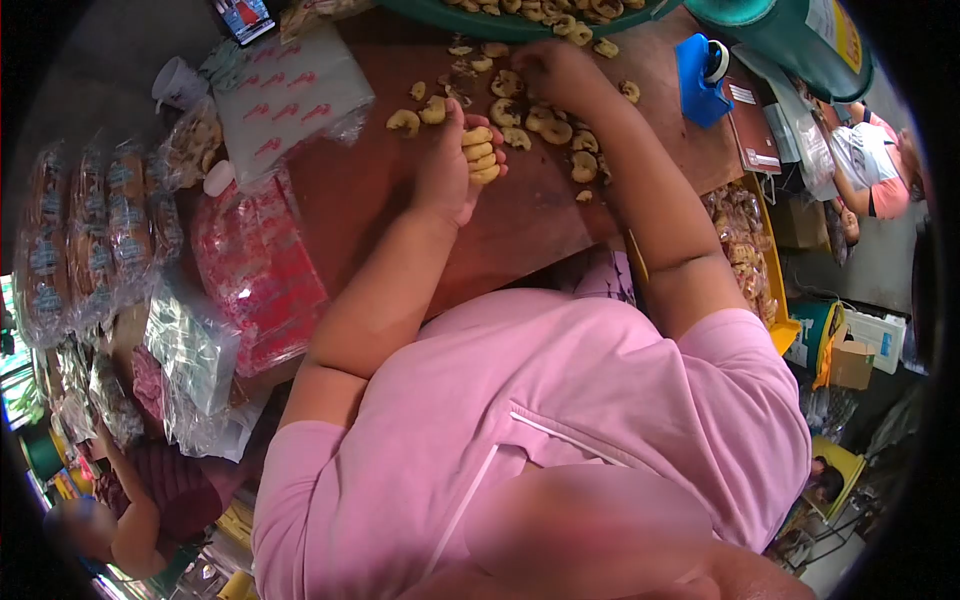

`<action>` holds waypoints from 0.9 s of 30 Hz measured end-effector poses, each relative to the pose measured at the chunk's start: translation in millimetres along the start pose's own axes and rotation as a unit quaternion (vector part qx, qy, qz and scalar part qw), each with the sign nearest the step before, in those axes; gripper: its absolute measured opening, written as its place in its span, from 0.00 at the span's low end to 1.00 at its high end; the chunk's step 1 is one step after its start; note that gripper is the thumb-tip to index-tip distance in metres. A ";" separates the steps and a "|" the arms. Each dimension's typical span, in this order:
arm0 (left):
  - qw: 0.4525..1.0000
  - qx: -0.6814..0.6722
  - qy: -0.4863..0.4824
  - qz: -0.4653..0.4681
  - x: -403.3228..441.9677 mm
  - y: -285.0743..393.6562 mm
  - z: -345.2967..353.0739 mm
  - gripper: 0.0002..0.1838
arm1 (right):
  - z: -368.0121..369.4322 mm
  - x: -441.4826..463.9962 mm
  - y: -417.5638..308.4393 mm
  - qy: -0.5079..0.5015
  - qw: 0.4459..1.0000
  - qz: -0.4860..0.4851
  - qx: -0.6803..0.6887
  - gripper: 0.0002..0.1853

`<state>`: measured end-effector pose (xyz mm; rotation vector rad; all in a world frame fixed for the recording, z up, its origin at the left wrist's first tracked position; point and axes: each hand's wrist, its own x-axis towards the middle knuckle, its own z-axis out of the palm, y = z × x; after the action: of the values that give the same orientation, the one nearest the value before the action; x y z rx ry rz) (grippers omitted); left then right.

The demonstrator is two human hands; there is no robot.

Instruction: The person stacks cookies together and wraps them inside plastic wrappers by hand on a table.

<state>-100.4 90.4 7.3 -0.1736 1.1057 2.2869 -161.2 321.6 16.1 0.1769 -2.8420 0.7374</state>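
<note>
My left hand (462,165) is closed around a short stack of pale yellow, ring-shaped biscuits (481,155), held just above the brown tabletop (400,245). Loose curled biscuits (553,128) lie scattered on the table between and beside my hands. Close to the rim of a green basin (455,22) full of the same biscuits, my right hand (555,72) reaches down among the loose ones with its fingers bunched. What those fingertips hold, if anything, is hidden.
Printed plastic bags (290,95) and red packaging (255,270) lie on the left, near wrapped packs (85,230). A blue tape dispenser (700,85) stands at the right edge, by a green container (800,40). A yellow crate (775,270) holds packed bags. Other people are at both sides.
</note>
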 end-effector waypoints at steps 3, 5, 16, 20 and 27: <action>1.000 0.012 -0.006 0.011 0.4 1.1 -0.7 0.28 | 1.4 -4.4 -7.0 -0.030 0.992 -0.035 -0.114 0.16; 0.999 0.025 -0.003 0.026 -0.5 2.5 0.0 0.29 | 1.9 -8.1 -11.3 0.016 0.991 -0.060 -0.122 0.17; 0.967 0.241 -0.002 0.083 -12.2 -2.2 9.5 0.39 | -30.3 -87.1 -92.0 0.068 0.980 -0.156 0.104 0.17; 0.965 0.226 -0.048 0.120 -15.3 -7.7 9.6 0.45 | -33.5 -110.1 -93.1 0.057 0.978 -0.173 0.101 0.18; 0.974 0.194 -0.061 0.100 -40.6 -11.9 18.4 0.41 | -39.2 -152.3 -110.5 0.044 0.981 -0.186 0.033 0.42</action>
<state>-58.1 91.8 25.6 0.2402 1.5329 2.1614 11.6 254.9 67.5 0.6465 -2.5908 0.7342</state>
